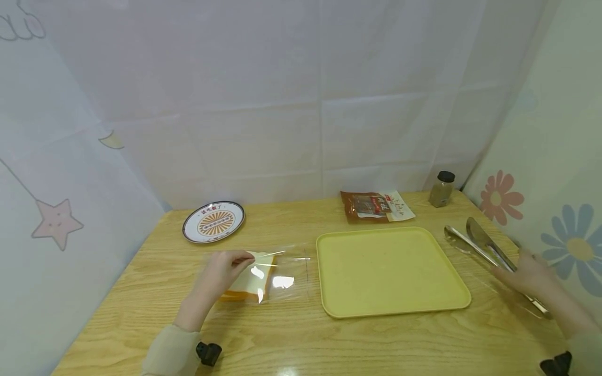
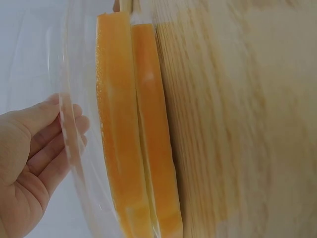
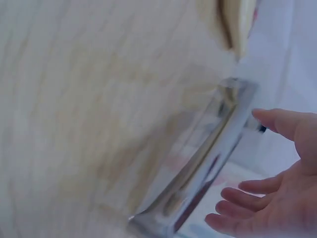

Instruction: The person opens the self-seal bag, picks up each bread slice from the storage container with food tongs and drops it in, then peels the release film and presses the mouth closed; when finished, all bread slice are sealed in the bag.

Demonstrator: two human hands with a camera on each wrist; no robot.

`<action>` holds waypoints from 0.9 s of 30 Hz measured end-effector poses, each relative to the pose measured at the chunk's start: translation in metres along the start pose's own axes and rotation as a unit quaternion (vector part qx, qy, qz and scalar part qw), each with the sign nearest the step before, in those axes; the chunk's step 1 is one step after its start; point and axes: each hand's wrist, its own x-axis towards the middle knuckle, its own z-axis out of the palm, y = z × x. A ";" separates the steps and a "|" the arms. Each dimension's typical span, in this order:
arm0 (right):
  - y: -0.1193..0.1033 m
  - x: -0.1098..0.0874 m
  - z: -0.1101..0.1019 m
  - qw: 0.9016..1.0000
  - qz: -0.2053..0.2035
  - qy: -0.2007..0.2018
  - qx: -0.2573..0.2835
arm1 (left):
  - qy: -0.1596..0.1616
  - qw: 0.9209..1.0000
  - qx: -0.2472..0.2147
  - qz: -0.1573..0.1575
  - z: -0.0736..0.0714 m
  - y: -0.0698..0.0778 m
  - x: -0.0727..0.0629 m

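Note:
My left hand [image 1: 227, 269] pinches the clear plastic bag [image 1: 293, 266] between thumb and fingertips, pulling creases into the film above the bread. Two bread slices [image 2: 119, 119] with orange-brown crusts lie stacked inside the bag on the table; the left wrist view shows them edge-on, with the film between them and the hand. At the right side, metal tongs [image 1: 475, 248] lie with their arms spread. My right hand [image 1: 533, 274] is over their handle end. In the right wrist view its thumb and fingers are apart beside the tongs [image 3: 198, 171]; whether it touches them I cannot tell.
A yellow tray [image 1: 390, 271] lies between the hands. Behind are a round patterned plate [image 1: 191, 230], a brown-and-white food packet [image 1: 376, 206] and a jar with a black lid [image 1: 442, 190]. Cloth-covered walls bound the table behind and at the sides.

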 end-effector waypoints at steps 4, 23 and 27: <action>-0.028 0.000 -0.002 0.996 -0.050 0.064 0.042 | 0.002 1.000 -0.002 0.006 0.000 0.000 0.001; -0.132 -0.021 -0.009 0.981 -0.102 -0.008 0.165 | -0.004 1.000 -0.010 0.012 0.000 -0.001 0.001; -0.154 -0.025 -0.003 0.974 -0.132 0.001 0.186 | -0.005 1.000 -0.011 0.012 -0.001 0.001 0.002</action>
